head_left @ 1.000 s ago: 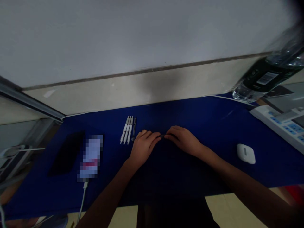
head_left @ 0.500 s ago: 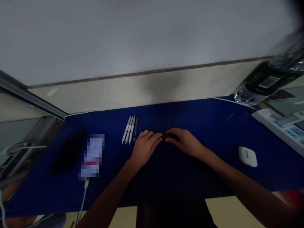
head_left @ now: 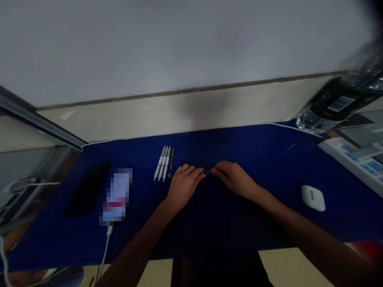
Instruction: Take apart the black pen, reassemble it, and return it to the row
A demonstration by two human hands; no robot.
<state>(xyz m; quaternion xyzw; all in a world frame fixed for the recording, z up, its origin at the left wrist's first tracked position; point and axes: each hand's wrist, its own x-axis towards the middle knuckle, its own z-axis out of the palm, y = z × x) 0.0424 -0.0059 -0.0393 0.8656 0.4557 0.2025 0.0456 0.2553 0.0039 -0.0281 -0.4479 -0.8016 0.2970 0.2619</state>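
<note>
Both my hands rest on a blue mat (head_left: 239, 215) and meet fingertip to fingertip at its middle. My left hand (head_left: 183, 186) and my right hand (head_left: 235, 178) each pinch one end of a small dark pen-like object (head_left: 207, 173), most of it hidden by the fingers. Just left of my left hand lie three white pens (head_left: 162, 163) side by side, with a dark pen (head_left: 171, 162) next to them.
A phone (head_left: 116, 196) with a white cable lies on the mat's left, beside a dark flat item (head_left: 86, 190). A white earbud case (head_left: 312, 197) sits on the right. A water bottle (head_left: 338, 104) and a white power strip (head_left: 356, 159) stand far right.
My hands have stayed together on the dark object; the fingers shifted slightly, and the view drifted a little.
</note>
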